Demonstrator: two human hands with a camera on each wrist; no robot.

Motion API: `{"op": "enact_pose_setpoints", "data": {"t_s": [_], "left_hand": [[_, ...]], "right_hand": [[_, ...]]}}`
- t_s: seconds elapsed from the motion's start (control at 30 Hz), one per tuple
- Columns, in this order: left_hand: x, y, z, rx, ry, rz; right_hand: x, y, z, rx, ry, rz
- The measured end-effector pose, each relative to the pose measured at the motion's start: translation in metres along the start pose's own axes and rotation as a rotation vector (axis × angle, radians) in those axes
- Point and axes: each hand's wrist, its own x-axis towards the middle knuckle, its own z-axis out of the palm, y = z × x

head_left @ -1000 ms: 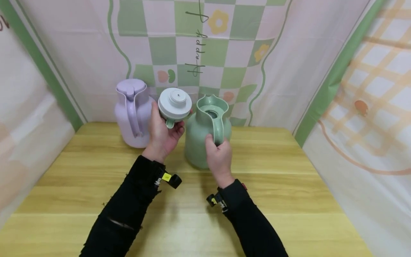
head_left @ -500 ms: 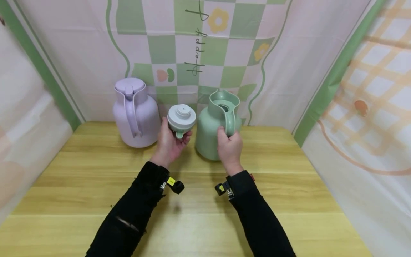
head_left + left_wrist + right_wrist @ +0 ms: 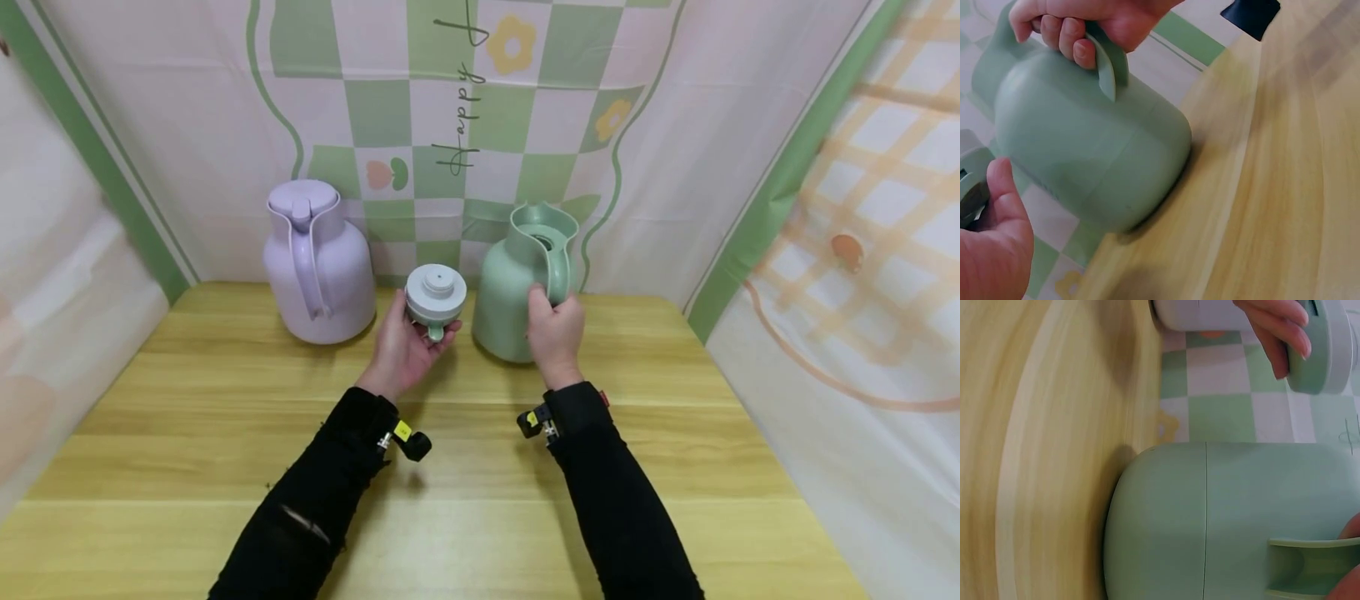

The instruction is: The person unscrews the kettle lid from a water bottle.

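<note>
A green thermos jug [image 3: 510, 292] stands upright on the right side, its top uncovered so the round opening shows. My right hand [image 3: 556, 335] grips its handle [image 3: 558, 273], with the fingers curled round it in the left wrist view. To its left, my left hand [image 3: 408, 350] holds the jug's lid [image 3: 436, 293], pale grey plug part facing up and green underside down. In the right wrist view, fingers [image 3: 1275, 328] lie against the green side of that lid. The lid is above the table and apart from the jug.
A lilac thermos jug [image 3: 321, 275] with its lid on stands at the back left, close to the left hand. The wooden table [image 3: 450, 517] ends at the back against a checkered cloth [image 3: 378, 117]. Cloth walls rise on both sides.
The green jug has moved to the right and back with my right hand on its handle. My left hand has brought the lid lower and to the right. The lilac jug stays put.
</note>
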Motion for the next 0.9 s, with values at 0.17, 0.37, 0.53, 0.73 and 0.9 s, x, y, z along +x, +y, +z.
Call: {"op": "enact_pose_setpoints", "data": {"t_s": [0.17, 0.37, 0.53, 0.73, 0.9], "left_hand": [[0.002, -0.004, -0.005, 0.005, -0.057, -0.027], [0.004, -0.009, -0.011, 0.008, -0.082, -0.037], [0.007, -0.014, -0.014, 0.032, -0.112, -0.010], [0.012, -0.022, -0.012, 0.085, -0.105, 0.019], [0.017, -0.029, -0.010, 0.069, -0.048, -0.003]], "right_hand": [[0.008, 0.004, -0.003, -0.008, 0.009, 0.017], [0.016, 0.009, -0.006, 0.008, -0.002, 0.031], [0.023, 0.013, -0.008, 0.007, 0.009, 0.034], [0.026, 0.013, -0.010, 0.001, 0.021, 0.023], [0.029, 0.013, -0.011, 0.004, 0.026, 0.026]]}}
